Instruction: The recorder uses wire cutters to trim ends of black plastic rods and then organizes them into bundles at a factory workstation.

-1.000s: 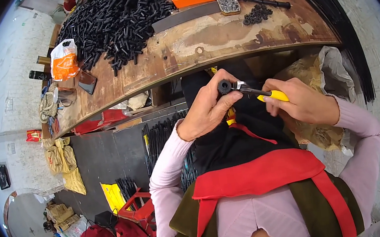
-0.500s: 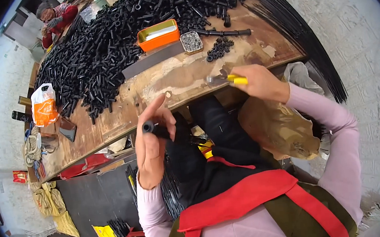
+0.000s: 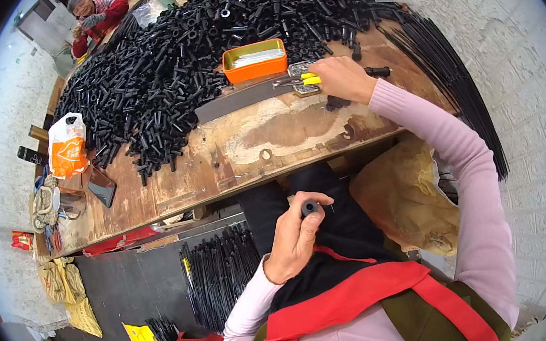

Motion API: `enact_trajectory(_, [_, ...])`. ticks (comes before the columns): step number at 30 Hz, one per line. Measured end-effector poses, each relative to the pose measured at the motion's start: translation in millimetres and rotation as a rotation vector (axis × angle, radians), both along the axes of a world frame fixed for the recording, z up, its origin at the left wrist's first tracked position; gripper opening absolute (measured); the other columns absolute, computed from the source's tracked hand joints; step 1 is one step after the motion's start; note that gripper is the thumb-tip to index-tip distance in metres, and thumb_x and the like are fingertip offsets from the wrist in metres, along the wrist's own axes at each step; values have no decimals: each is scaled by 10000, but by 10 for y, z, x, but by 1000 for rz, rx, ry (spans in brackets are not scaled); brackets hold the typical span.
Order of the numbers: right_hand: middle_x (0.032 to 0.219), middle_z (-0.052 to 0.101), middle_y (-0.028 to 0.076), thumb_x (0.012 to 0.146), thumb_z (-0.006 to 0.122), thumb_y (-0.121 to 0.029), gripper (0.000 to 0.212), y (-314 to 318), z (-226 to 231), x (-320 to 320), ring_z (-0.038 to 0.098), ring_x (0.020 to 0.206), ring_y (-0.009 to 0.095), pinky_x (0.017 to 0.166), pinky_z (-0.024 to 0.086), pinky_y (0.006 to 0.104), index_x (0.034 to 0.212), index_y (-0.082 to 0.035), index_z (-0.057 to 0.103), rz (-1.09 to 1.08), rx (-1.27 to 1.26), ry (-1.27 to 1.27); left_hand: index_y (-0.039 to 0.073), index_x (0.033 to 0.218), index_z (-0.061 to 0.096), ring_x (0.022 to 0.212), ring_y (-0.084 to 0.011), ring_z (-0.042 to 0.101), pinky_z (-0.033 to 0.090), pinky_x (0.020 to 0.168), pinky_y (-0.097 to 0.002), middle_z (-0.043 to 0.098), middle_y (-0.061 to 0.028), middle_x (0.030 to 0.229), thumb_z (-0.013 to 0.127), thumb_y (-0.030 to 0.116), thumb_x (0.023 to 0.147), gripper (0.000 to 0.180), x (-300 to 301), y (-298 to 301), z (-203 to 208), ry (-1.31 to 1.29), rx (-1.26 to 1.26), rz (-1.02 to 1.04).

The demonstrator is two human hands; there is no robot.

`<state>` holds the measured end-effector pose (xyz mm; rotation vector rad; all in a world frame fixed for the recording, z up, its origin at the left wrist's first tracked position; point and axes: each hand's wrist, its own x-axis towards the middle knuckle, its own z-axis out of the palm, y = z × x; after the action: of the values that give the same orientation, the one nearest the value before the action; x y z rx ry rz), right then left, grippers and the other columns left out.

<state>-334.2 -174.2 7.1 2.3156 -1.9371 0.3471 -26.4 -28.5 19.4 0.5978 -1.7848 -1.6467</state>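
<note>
My left hand [image 3: 292,241] is above my lap, closed around a black tube [image 3: 309,208] with its round hollow end turned up. Over the table my right hand [image 3: 343,80] grips pliers [image 3: 310,79] with yellow handles. The pliers' metal jaws point left, over the edge of a small tray [image 3: 300,68] of tiny metal pieces, partly hidden by the tool and hand. I cannot make out whether the jaws hold a piece. Just below the right hand lie small black rings [image 3: 337,102]. An orange box [image 3: 255,70] with pale thin strips inside stands behind the pliers.
A large heap of black tubular parts [image 3: 162,82] covers the table's back and left. A flat grey strip [image 3: 232,103] lies before it. Long black rods [image 3: 457,75] hang over the right edge. An orange-white bag [image 3: 68,146] stands left. Another person [image 3: 97,19] sits at the far left.
My right hand has moved away from the table's front edge, taking the pliers to the small tray. My left hand has come right and closer to my body, its fingers now curled around the tube.
</note>
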Motion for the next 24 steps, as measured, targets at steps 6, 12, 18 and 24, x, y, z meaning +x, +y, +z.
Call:
enact_trajectory(6, [850,689,164,809,635,-117,144,-107,62,143,657,813,378,706,504,488,928,-44,667,-16,82,-53,-20,1133,533,662,-88,367,318,601,-236,433,0,755,430,473,1025,514,93,-40,-21,12,32,39])
enact_trajectory(12, [645,629,93,843,704,-248,251,-254,161,10,622,597,180,568,480,322,880,-6,646,-209,229,-644,-1,1311,513,695,-117,418,367,649,-257,467,-24,791,371,405,1050,503,112,-35,-3,173,-69,98])
enact_trajectory(18, [679,573,8,887,683,-137,125,-218,184,-138,539,577,106,526,441,252,872,-37,609,-255,530,-1503,-14,1354,488,729,-110,408,347,681,-247,470,-25,812,367,459,1041,580,209,106,111,155,-44,5])
enact_trajectory(24, [757,607,6,898,693,-140,127,138,333,221,565,667,96,610,473,227,929,-53,607,-46,681,-1943,-42,1270,505,720,-92,422,342,657,-232,491,-32,800,404,440,1042,543,265,166,14,272,58,160])
